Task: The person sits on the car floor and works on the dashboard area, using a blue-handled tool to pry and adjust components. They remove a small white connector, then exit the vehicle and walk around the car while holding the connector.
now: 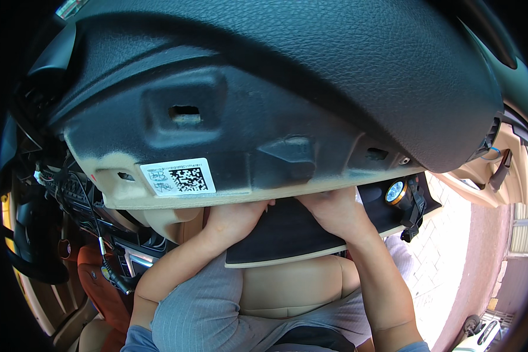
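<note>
The dash overhangs the flap; left hand and right hand reach under the dash's lower edge, grip hidden, so I cannot tell it; a jolt could slide the lamp off the flap's right end.

Left hand and right hand bare, forearms too. Blue left sleeve, blue right sleeve at lower edge of frame. Light grey, finely striped trousers, lower middle.

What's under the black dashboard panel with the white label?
Below the dashboard panel are the left hand, the right hand, a flat black cream-edged board and a round gold-rimmed lamp. The hands are partly covered; any grip cannot be seen.
</note>
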Demonstrator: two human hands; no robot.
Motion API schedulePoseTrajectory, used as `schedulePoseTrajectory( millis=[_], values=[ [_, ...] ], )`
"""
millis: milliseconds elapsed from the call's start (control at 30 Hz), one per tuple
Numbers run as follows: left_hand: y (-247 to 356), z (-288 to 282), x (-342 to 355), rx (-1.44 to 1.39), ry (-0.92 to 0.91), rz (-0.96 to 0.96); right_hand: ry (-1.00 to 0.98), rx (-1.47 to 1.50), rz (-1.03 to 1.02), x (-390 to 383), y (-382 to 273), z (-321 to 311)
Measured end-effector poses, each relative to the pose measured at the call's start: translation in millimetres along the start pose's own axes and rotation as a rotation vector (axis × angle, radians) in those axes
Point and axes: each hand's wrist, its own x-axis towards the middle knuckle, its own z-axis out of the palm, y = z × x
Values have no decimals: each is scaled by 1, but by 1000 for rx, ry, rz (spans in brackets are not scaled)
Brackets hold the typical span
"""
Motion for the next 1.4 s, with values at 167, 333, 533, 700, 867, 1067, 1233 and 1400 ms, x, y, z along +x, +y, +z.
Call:
schedulePoseTrajectory(
  millis=[167,333,533,700,867,1067,1233,1400],
  values=[
    [-2,-4,-1,115,-15,6,-18,0,13,0,1,1],
    [-3,0,-2,104,35,101,-26,5,-4,0,3,2],
    [-10,-4,-2,64,20,-79,-27,1,80,0,2,-3],
    [-10,-4,-5,134,25,-62,-5,100,172,0,1,-6],
    [-6,-1,-2,32,38,23,1,89,114,1,-1,-5],
    [-2,2,-4,-21,62,29,-21,78,56,0,-1,-3],
    [-1,1,-3,57,60,87,-29,44,56,-1,-1,-4],
    [7,-3,-5,303,149,373,48,51,50,-3,-2,-3]
  ],
)
